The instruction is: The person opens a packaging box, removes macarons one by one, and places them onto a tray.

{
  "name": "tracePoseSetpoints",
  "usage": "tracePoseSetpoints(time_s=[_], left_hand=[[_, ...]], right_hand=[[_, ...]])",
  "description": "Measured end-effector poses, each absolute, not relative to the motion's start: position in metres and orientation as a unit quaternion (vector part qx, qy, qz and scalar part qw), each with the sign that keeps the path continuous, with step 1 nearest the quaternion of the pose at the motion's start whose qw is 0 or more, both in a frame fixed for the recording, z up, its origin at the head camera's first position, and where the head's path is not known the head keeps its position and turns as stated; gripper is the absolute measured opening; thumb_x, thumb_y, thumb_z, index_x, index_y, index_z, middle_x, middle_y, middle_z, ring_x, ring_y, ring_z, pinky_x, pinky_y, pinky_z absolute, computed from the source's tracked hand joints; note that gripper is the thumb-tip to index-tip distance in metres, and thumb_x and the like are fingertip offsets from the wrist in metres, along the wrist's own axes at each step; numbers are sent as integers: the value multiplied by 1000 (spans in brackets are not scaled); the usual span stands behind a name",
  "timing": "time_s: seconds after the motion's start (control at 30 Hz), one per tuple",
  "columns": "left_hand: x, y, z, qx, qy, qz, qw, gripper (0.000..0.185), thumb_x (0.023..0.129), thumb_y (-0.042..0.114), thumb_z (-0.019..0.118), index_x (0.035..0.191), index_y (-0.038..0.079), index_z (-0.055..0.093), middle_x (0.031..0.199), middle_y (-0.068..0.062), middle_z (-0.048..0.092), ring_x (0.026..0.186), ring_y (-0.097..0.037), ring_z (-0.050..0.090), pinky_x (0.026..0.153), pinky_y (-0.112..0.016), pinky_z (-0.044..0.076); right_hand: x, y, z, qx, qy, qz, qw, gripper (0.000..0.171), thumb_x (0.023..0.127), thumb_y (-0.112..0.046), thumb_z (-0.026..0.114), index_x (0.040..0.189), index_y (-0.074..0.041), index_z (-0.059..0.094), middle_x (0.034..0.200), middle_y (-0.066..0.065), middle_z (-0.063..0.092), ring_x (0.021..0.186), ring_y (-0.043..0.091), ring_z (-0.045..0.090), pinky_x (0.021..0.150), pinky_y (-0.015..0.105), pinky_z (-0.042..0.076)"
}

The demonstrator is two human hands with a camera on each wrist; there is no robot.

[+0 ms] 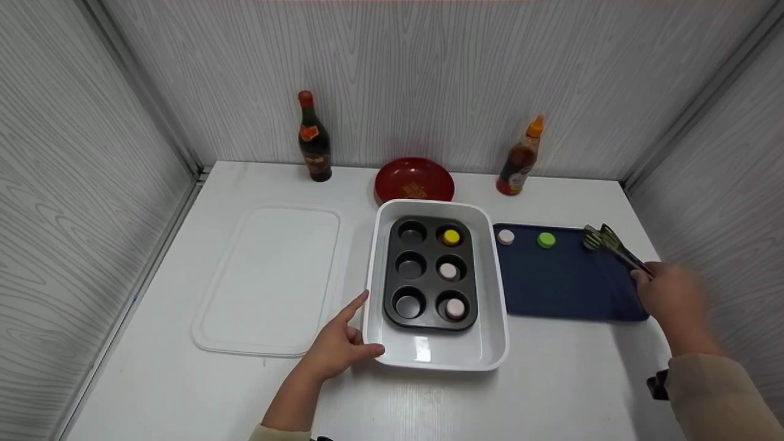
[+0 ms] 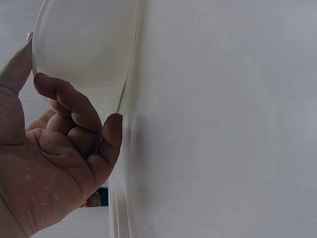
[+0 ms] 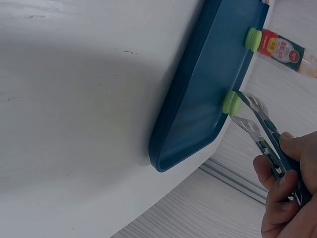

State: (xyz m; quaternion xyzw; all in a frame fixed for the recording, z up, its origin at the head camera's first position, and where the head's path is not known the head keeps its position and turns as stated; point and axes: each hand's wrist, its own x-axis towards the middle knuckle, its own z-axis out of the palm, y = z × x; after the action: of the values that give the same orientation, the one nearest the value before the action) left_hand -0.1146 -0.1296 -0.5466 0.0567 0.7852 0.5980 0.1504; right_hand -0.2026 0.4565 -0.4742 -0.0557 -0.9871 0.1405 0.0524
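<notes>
My left hand (image 1: pixel 338 348) rests at the near left corner of a white tub (image 1: pixel 441 360), thumb on the rim and index finger stretched along its side. Inside the tub lies a dark muffin tin (image 1: pixel 430 275); its right-hand cups hold a yellow macaron-like piece (image 1: pixel 451 237) and two pale pink ones (image 1: pixel 448 271). At the right, my right hand (image 1: pixel 674 300) grips serving tongs (image 1: pixel 621 250). Their parted tips stand at a green macaron-like piece (image 3: pixel 231 102) on the blue tray (image 3: pixel 198 99). Whether both tips touch it, I cannot tell.
A second green piece (image 1: pixel 546 240) and a pale pink one (image 1: pixel 505 237) sit along the tray's far edge. Behind stand a dark bottle (image 1: pixel 315 144), a red bowl (image 1: pixel 413 180) and a sauce bottle (image 1: pixel 519 160). A white lid (image 1: pixel 272 278) lies left of the tub.
</notes>
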Motion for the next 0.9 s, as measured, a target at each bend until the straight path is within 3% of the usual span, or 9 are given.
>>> tracePoseSetpoints(time_s=[0.13,0.27,0.53,0.9], left_hand=[[-115,-129,-547,53,785,597,154,109,82,15,92,170,19,27,59,3,53,57,-10,45,57,-27,39],[-116,-129,-547,53,788,594,154,109,82,15,92,170,19,27,59,3,54,57,-10,45,57,-27,39],[-115,-130,-547,60,787,595,151,111,83,16,92,170,16,24,59,4,55,56,-10,47,56,-26,39],[-115,-129,-547,58,784,599,152,110,83,14,92,170,16,25,59,4,53,56,-10,45,56,-25,38]], right_hand=[[-201,458,-472,-74,-985,153,25,46,109,-25,57,132,15,61,119,41,63,102,59,61,78,66,50],[-200,457,-470,-90,-981,167,32,50,109,-27,56,134,17,59,121,42,62,102,59,61,78,66,50],[-192,441,-459,-90,-980,165,72,51,109,-30,58,136,13,60,119,40,63,100,60,62,75,66,49],[-174,407,-448,-39,-967,186,172,43,105,-21,67,130,14,66,106,38,69,89,57,66,76,67,50]])
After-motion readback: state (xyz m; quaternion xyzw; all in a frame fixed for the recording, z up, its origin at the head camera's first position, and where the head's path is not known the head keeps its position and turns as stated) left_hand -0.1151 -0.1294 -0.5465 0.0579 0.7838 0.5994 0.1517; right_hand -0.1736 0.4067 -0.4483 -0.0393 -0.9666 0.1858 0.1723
